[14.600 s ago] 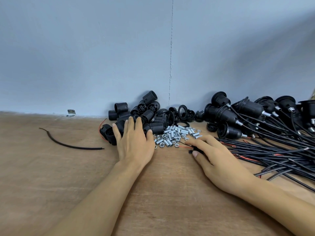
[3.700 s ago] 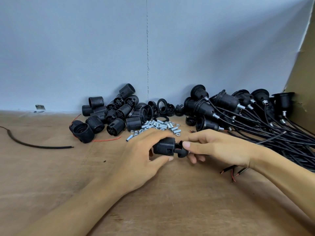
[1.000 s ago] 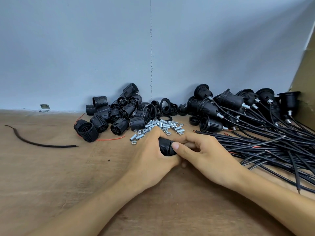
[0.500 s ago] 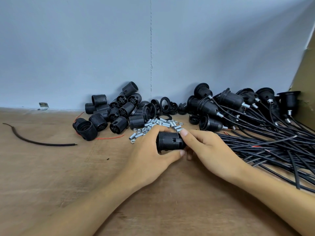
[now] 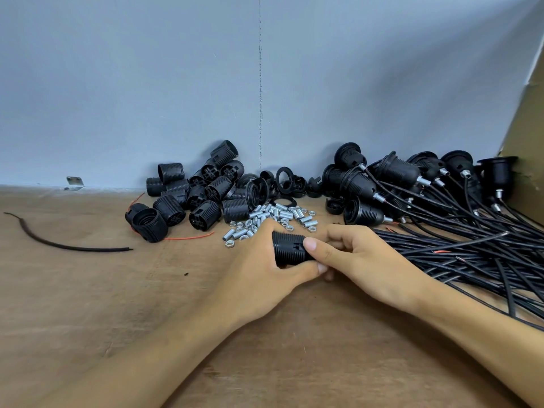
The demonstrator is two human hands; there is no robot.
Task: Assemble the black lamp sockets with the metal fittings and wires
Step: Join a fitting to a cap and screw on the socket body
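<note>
Wooden surface (image 5: pixel 117 304) is crossed by both forearms from the near edge. A ribbed black socket (image 5: pixel 290 248) is held on its side at mid-frame, low over the surface. It is gripped at its left end by the left hand (image 5: pixel 259 269), with the fingers over and the thumb under. Its right end is pinched by the right hand (image 5: pixel 362 260), thumb pressed on the ribbed wall, other fingers curled behind. A bundle of black wires (image 5: pixel 471 254) is fanned out to the right. A cut wire piece (image 5: pixel 59 245) is seen far left. Just behind the hands, metal fittings (image 5: pixel 276 219) are scattered. Further back, loose sockets (image 5: pixel 200 192) are piled left, wired sockets (image 5: pixel 362 184) right, both against the grey wall (image 5: pixel 147 83).
</note>
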